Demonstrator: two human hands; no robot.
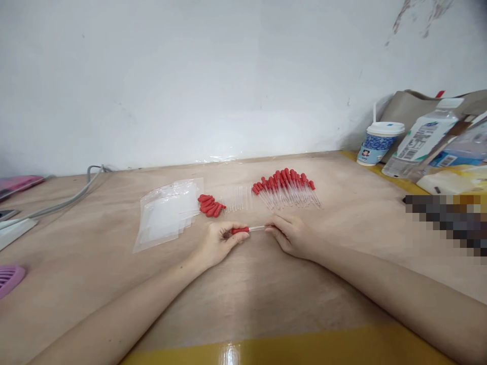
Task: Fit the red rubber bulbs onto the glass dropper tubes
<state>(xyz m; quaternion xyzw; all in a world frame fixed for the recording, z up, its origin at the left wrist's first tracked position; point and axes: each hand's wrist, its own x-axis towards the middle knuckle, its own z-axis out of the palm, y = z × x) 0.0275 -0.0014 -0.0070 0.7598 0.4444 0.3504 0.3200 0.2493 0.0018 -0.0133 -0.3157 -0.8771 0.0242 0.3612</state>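
Between my hands lies one glass dropper (256, 228), level, with a red rubber bulb (240, 230) on its left end. My left hand (220, 242) pinches the bulb between thumb and fingers. The glass tube's far end sits in the closed fingers of my right hand (289, 235), which hide its tip. Beyond my left hand is a small heap of loose red bulbs (209, 206). Several bare glass tubes (238, 197) lie side by side to the right of that heap. Farther right, many droppers with red bulbs (283, 187) lie in a fanned row.
Clear zip bags (167, 213) lie overlapped at left. A grey cable (81, 191) and a pink slotted object (10, 281) are at the left edge. A paper cup (380, 142), a plastic bottle (422, 137) and a grey bag (403, 109) stand at right against the white wall (228, 76).
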